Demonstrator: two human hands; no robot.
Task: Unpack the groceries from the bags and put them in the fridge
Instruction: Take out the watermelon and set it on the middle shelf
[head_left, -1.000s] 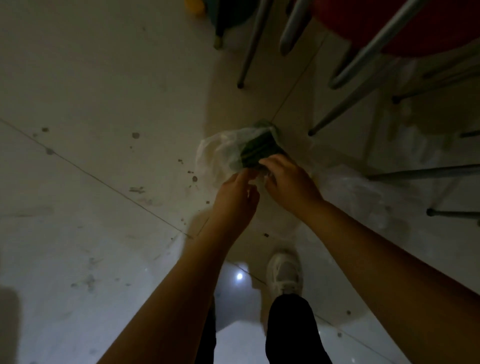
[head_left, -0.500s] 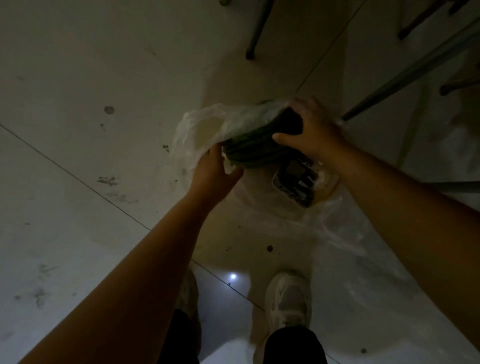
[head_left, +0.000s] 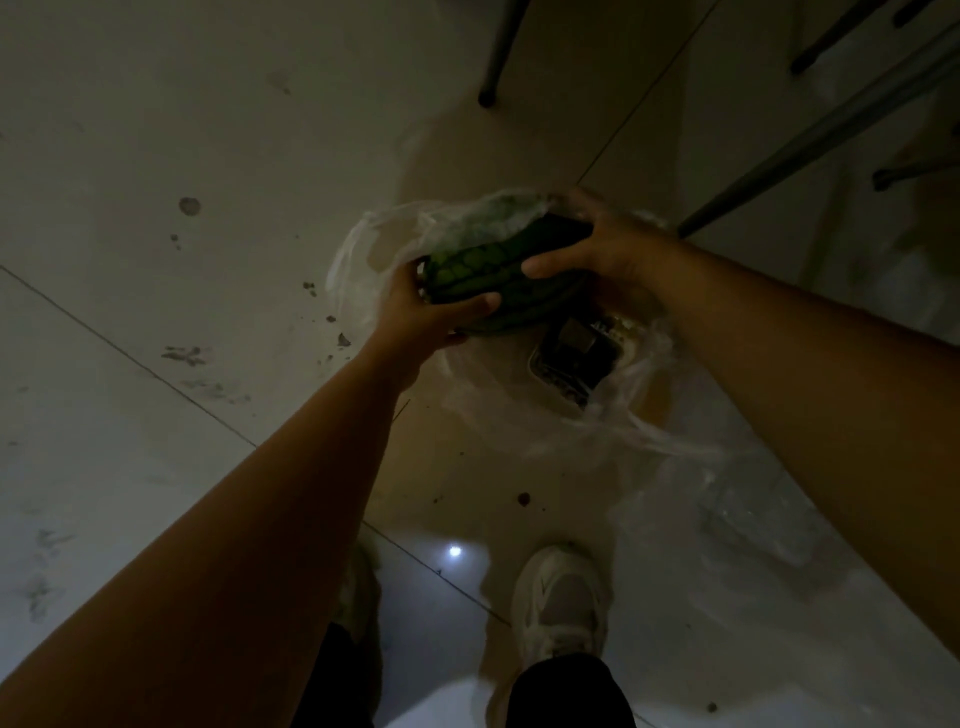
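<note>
While both hands close around it, the dark green bundle (head_left: 483, 280) sits at the mouth of a clear plastic bag (head_left: 374, 244) on the tiled floor (head_left: 156, 130). The left hand (head_left: 421, 317) wraps its grip on the bundle's near-left end, thumb lying across the front; the right hand (head_left: 597, 244) clamps the far-right end, fingers curled over the top. What the bundle is cannot be made out in the dim light — it looks like green vegetables in a netted or patterned wrap. Just right of and below the bundle, inside a second clear bag (head_left: 639, 415), lies a pale-rimmed tray (head_left: 571, 358) with dark contents; no label or writing on it is legible. Beyond the bundle stand thin metal chair legs (head_left: 498, 52). Nearer than the bundle, a white sneaker (head_left: 561, 603) stands on the floor — no brand mark readable.
</note>
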